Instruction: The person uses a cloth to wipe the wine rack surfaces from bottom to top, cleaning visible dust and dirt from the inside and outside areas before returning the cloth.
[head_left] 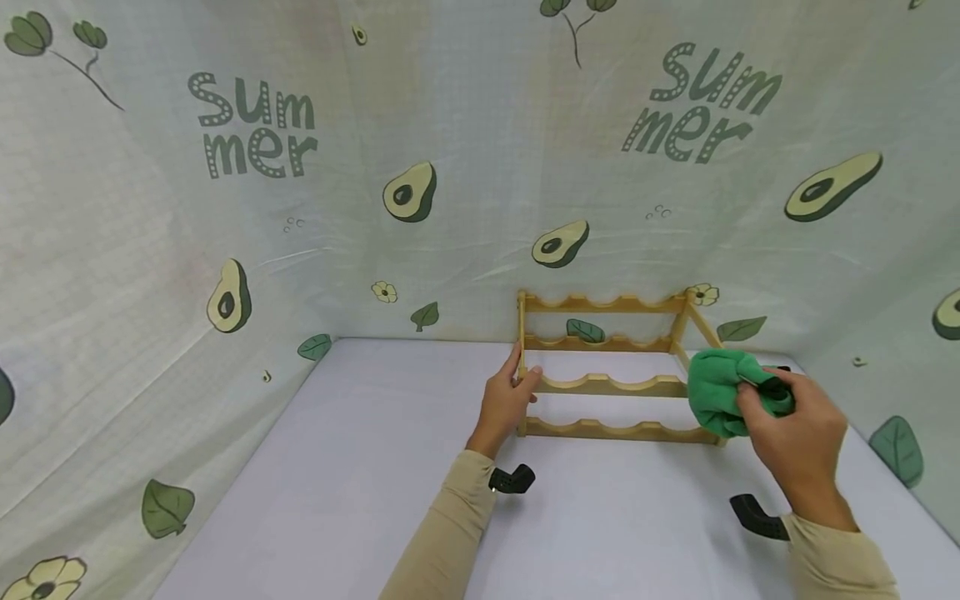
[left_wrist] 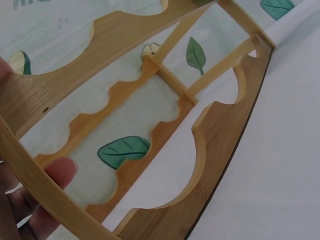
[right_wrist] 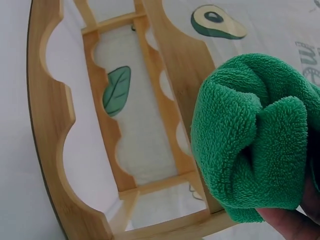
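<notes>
A wooden wine rack (head_left: 600, 385) with scalloped rails stands at the back of the white table. My left hand (head_left: 504, 403) grips its left side post, thumb on the inner side; in the left wrist view, fingers (left_wrist: 61, 172) show behind the wood. My right hand (head_left: 798, 429) holds a bunched green terry cloth (head_left: 723, 390) at the rack's right end. Seen from the right wrist, the cloth (right_wrist: 245, 135) lies close against a front rail (right_wrist: 182, 65); whether they touch I cannot tell. Most of the right hand's fingers are hidden behind the cloth.
White tabletop (head_left: 360, 467) spreads to the left and in front of the rack. A pale curtain (head_left: 465, 125) printed with avocados and leaves hangs behind and at both sides, close behind the rack. Black straps (head_left: 757, 518) sit at both wrists.
</notes>
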